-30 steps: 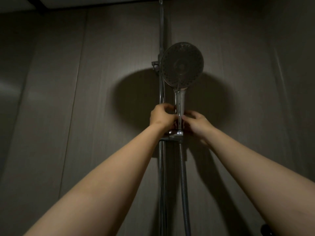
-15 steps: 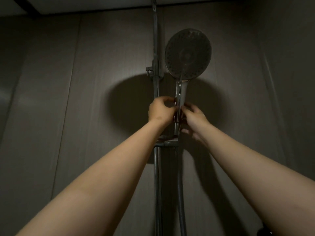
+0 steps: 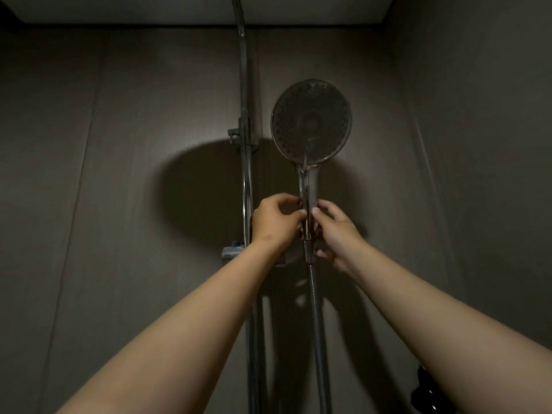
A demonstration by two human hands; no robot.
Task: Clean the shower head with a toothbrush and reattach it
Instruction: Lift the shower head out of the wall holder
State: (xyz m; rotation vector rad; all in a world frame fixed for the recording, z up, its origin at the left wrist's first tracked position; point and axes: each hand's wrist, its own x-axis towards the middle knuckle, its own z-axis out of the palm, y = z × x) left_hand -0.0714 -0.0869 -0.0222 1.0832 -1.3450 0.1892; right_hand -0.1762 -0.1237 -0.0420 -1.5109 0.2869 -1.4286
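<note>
Two bare hands meet on the single shower head point(image 3: 310, 122), which stands upright in front of the far wall point(image 3: 119, 174), just right of the one chrome riser rail point(image 3: 245, 174). Its round spray face is turned toward the camera, with rings of nozzles dimly visible. Its one handle point(image 3: 309, 186) runs straight down into the hands. The left hand point(image 3: 276, 219) has its fingers curled round the handle from the left. The right hand point(image 3: 336, 230) pinches the same handle from the right, thumb and forefinger high, the lower fingers curled near where the hose joins. One ribbed metal hose point(image 3: 315, 309) hangs from the bottom of the handle and leaves the view at the near edge.

Two fittings sit on the rail: one small clamp point(image 3: 234, 133) high up, level with the spray face, and one holder bracket point(image 3: 231, 251) lower down, just left of the left wrist. That wrist covers the bracket's right side, so whether the handle touches it cannot be told.

One large round shadow point(image 3: 203, 186) lies on the wall behind rail and hands. One dark object point(image 3: 424, 386) shows at the near right corner, too dim to identify.
</note>
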